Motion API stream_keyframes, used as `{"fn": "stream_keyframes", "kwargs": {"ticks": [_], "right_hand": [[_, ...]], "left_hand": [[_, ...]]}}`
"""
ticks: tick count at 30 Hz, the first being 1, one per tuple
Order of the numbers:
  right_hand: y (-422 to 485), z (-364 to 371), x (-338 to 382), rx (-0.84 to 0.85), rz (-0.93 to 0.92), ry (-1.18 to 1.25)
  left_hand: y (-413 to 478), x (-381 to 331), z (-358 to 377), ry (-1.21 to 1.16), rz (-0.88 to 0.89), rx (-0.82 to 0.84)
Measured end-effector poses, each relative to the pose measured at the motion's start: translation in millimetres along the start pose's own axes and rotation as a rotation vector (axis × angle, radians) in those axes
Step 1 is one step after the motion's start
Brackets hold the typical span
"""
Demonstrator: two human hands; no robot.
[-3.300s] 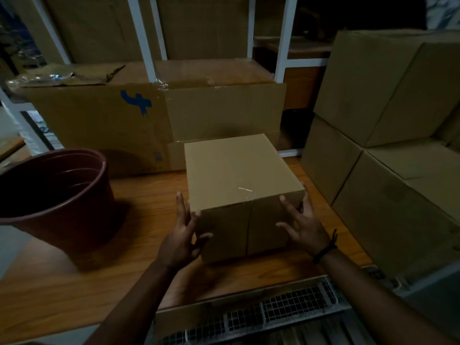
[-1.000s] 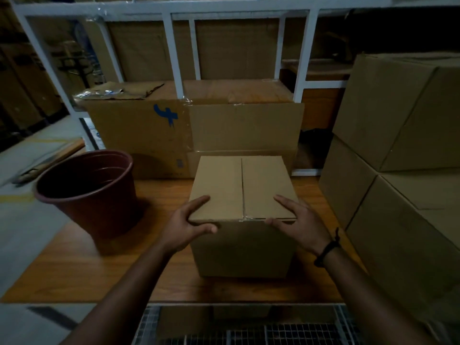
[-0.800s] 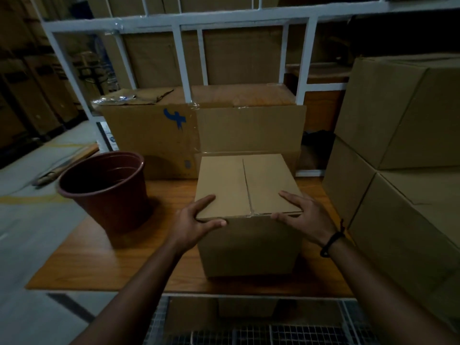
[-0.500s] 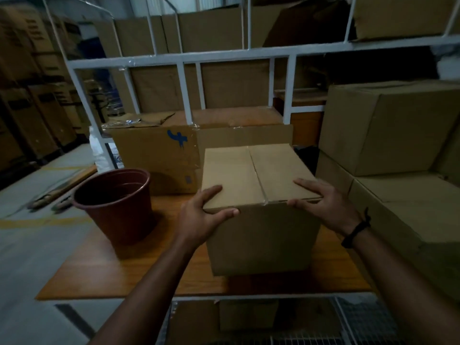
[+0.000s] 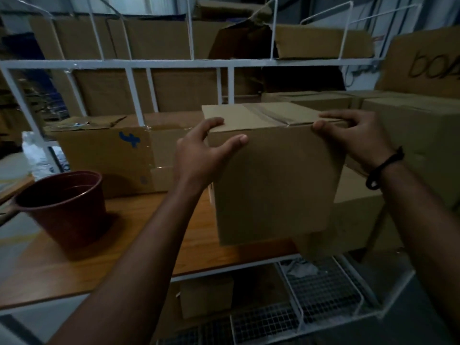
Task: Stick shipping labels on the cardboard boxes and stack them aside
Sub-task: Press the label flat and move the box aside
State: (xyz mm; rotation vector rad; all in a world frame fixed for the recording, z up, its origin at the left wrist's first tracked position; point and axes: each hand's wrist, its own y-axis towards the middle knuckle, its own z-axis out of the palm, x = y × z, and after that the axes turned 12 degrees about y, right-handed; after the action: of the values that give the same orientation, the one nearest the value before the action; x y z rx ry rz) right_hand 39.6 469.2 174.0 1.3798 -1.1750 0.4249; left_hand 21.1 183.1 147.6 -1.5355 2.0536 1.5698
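Note:
A taped brown cardboard box (image 5: 273,178) hangs lifted above the wooden table (image 5: 124,245), right of centre in the head view. My left hand (image 5: 201,150) grips its upper left corner, thumb on the front face and fingers over the top. My right hand (image 5: 353,135) grips the upper right corner the same way. No shipping label shows on the faces I can see. To the right stands a stack of larger cardboard boxes (image 5: 410,135), and the held box is close to it.
A dark red plastic bucket (image 5: 64,205) stands on the table's left part. A long box with a blue mark (image 5: 107,158) lies behind it. A white metal rack (image 5: 174,63) holds more cartons at the back. A wire shelf (image 5: 311,295) lies below the table.
Both hands have raised the box off the table and carried it up and to the right, towards the stack. The view has tilted upward.

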Motion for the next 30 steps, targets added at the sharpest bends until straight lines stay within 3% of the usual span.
{"fn": "stream_keyframes", "kwargs": {"ticks": [13, 21, 26, 30], "right_hand": [[70.3, -176.6, -81.4, -0.123, 0.032, -0.065], [124.4, -197.4, -138.5, 0.002, -0.124, -0.411], [134.7, -190.2, -147.4, -0.036, -0.227, -0.662], [125.8, -180.5, -150.2, -0.132, -0.297, -0.69]], "left_hand": [[22.5, -101.3, 188.1, -0.18, 0.076, 0.159], [44.0, -116.8, 260.2, -0.109, 0.019, 0.136], [50.3, -119.6, 272.8, -0.025, -0.021, 0.163], [50.4, -115.3, 274.1, -0.001, -0.032, 0.231]]}}
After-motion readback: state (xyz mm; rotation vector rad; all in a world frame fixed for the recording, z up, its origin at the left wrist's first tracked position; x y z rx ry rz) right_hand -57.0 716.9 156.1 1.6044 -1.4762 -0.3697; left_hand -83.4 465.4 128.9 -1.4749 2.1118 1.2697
